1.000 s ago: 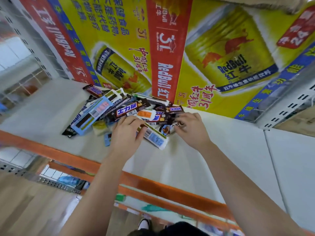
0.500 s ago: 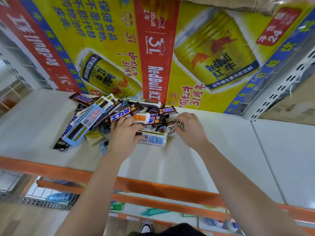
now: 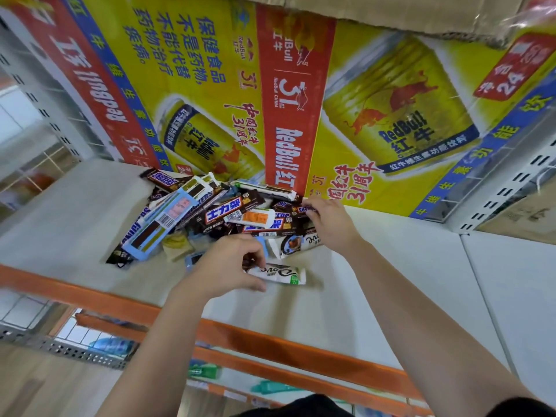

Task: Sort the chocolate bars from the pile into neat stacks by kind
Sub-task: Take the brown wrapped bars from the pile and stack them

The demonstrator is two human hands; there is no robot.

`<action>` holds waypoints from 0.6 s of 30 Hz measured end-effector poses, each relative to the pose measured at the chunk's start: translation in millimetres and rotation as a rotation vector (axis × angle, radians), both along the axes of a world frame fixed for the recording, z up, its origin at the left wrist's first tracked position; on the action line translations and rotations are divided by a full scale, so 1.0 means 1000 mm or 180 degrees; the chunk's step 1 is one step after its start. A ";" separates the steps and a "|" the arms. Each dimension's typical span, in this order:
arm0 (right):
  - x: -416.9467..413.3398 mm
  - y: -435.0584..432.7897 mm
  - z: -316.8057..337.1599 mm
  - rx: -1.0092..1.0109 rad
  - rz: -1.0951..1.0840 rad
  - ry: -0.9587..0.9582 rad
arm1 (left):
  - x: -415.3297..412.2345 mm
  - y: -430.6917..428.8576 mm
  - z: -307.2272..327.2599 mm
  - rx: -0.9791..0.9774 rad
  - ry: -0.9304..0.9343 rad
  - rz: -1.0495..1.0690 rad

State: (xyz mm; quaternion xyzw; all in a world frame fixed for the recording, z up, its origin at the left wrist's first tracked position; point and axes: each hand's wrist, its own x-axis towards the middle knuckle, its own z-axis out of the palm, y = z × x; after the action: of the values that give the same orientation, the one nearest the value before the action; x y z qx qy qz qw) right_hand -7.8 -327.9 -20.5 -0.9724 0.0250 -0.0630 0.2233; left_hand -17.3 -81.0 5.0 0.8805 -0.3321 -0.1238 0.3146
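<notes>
**Lifting a white Dove bar clear of the chocolate pile on the shelf**

The left hand (image 3: 228, 263) pinches the left end of the white Dove bar (image 3: 281, 273) between thumb and fingers. It holds the bar just on the near side of the pile (image 3: 207, 215), low over the bare shelf (image 3: 391, 284), probably because there is room there to start a stack. The right hand (image 3: 331, 225) reaches into the pile's right edge, fingertips curled onto a brown Snickers bar (image 3: 290, 209); I cannot tell whether it grips or only touches it. A second Dove bar (image 3: 290, 245) lies between the hands. No neat stacks show yet, so sorting looks barely begun.
</notes>
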 end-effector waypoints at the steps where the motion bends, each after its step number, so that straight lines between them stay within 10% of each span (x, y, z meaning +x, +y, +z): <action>1: 0.001 -0.001 0.000 0.0050 -0.0068 0.0026 | -0.001 0.000 -0.001 0.0000 0.0040 -0.0009; 18: -0.033 -0.022 0.029 0.1003 -0.0323 -0.0136 | 0.038 -0.048 -0.017 0.0694 -0.1317 0.0503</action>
State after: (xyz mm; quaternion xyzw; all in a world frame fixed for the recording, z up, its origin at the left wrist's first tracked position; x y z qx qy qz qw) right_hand -40.7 -350.0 8.1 -0.9212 0.0789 -0.0902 0.3701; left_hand 20.2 -129.0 -12.0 0.9391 -0.3043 0.0491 0.1518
